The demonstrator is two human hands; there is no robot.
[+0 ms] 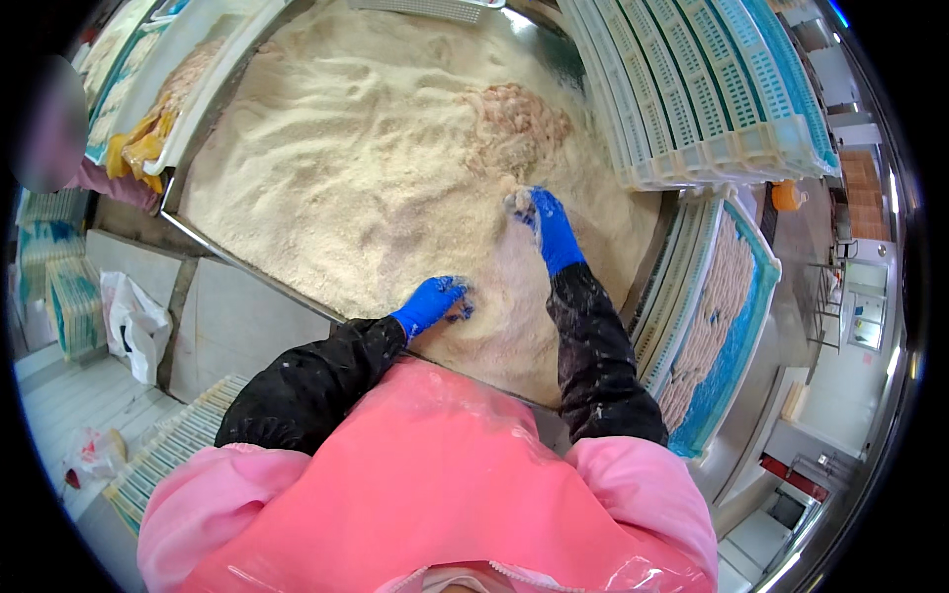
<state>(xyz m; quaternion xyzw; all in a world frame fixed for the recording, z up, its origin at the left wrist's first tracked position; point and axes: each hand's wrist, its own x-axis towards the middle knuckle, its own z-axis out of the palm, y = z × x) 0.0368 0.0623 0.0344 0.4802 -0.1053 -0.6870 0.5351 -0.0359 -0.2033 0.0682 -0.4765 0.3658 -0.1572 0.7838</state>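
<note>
Right hand (542,219) pinches a crumb-coated piece (516,205); left hand (435,302) digs, fingers curled, into crumbs (376,168) (loose, dry). The piece looks soft: support it underneath.

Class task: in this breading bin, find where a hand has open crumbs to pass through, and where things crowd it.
Open crumbs stretch left of the meat pile, up to the bin's left rim. Crowded: the right side, between right hand, pile and stacked trays.

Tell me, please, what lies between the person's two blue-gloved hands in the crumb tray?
Only loose pale breadcrumbs fill the stretch between the left hand and the right hand, as the head view shows; no other item sits there.
</note>
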